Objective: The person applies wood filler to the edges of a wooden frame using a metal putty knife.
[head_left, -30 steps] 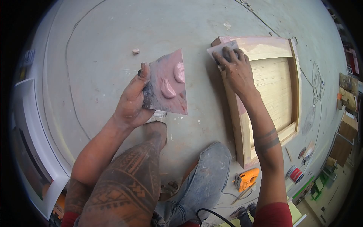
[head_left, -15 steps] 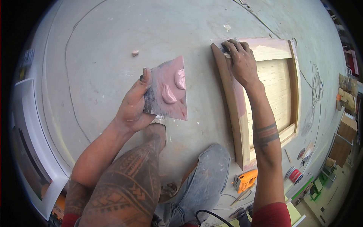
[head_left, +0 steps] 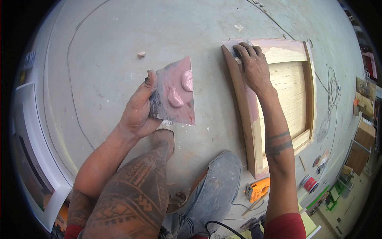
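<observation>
- At the left edge of the frame a white-bordered piece (head_left: pixel 34 131) stands beside the grey surface (head_left: pixel 107 47).
- In the upper left, a thin cable (head_left: pixel 71 49) curves along the same surface.
- Left of centre, I see the left hand (head_left: pixel 137 113) gripping a flat board (head_left: pixel 169 77), thumb up along its left edge, the other fingers mostly hidden behind it.
- Two dollops of pink paste (head_left: pixel 174 98) sit on the board, which tilts toward the wearer.
- Above that hand lies a small lump (head_left: pixel 141 54).
- Low in the centre a knee in faded jeans (head_left: pixel 223 171) juts up.
- Right of centre lies a wooden frame (head_left: pixel 288 93), pink smears on its top and left rails.
- On its upper-left corner, the right hand (head_left: pixel 254 65) bends its fingers over a thin, flat spreader (head_left: pixel 237 42), pinching it against the wood.
- Lower right: an orange tool (head_left: pixel 259 189), then a tin (head_left: pixel 309 183) with a red label.
- Farther right, a pale cable (head_left: pixel 333 89) lies coiled.
</observation>
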Available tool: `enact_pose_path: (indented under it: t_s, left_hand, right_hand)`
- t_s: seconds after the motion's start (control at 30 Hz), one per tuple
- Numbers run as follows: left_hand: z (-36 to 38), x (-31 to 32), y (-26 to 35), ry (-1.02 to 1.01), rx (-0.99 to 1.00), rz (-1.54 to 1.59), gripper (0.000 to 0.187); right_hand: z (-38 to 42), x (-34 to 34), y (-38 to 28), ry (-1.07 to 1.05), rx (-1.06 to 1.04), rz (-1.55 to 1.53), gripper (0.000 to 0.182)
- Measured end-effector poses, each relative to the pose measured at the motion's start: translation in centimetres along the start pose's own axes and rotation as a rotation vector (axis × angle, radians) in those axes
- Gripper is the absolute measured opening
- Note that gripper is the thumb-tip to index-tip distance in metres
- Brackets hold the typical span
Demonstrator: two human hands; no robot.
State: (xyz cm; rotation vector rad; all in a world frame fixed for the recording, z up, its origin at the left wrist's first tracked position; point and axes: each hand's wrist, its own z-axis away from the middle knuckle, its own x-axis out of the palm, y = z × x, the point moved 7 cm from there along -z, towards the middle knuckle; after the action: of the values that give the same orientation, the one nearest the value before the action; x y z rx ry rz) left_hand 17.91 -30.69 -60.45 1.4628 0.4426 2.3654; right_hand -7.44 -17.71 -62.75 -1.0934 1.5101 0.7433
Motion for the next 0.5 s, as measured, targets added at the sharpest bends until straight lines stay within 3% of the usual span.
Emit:
enact_pose_path:
  t_s: [0.5]
  left_hand:
    - [0.1, -0.2, 0.2, 0.022, -0.008, -0.007, 0.069]
  right_hand:
    - [-0.3, 0.5, 0.3, 0.032, 0.01, 0.022, 0.039]
